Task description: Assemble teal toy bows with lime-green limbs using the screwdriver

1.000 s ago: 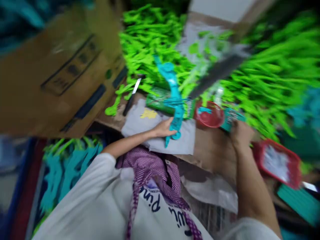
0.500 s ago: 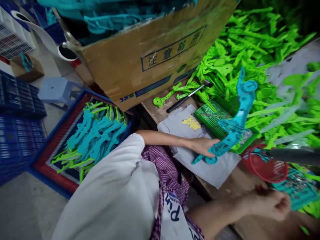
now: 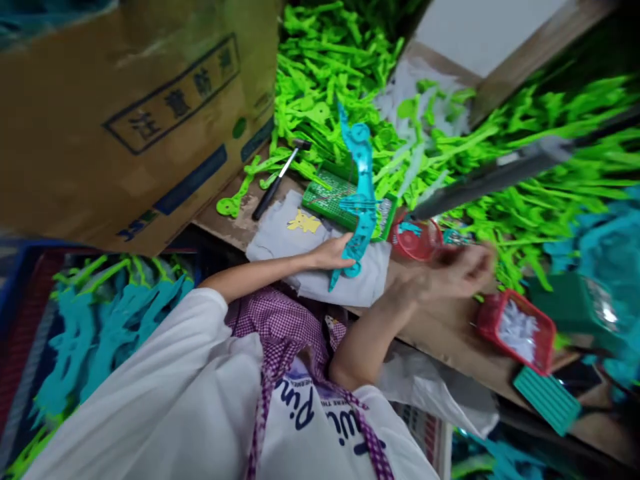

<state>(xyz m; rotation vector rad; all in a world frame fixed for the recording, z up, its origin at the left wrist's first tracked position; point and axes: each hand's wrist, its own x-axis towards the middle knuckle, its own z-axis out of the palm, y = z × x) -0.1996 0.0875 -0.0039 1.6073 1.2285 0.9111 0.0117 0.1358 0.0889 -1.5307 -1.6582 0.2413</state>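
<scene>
My left hand (image 3: 334,253) grips the lower end of a blue bow-shaped plastic part (image 3: 365,180), which stands roughly upright over a grey cloth (image 3: 270,230) with a yellow figure on it. Behind the part lies a green perforated basket (image 3: 325,200) with small pieces in it. My right hand (image 3: 467,270) is raised over the table's front, near a round red basket (image 3: 417,241). Its fingers are curled together, and blur hides whatever may be between them.
A large cardboard box (image 3: 200,120) stands at the left, a hammer (image 3: 280,181) beside it. Green parts (image 3: 325,87) are heaped behind. A dark bar (image 3: 500,177) juts in from the right. A red tray (image 3: 517,330) holds white pieces. Blue parts (image 3: 110,320) fill a crate at lower left.
The view has swung to the right. My left hand still holds the blue part. My right hand has moved forward relative to the table, beside the round red basket.
</scene>
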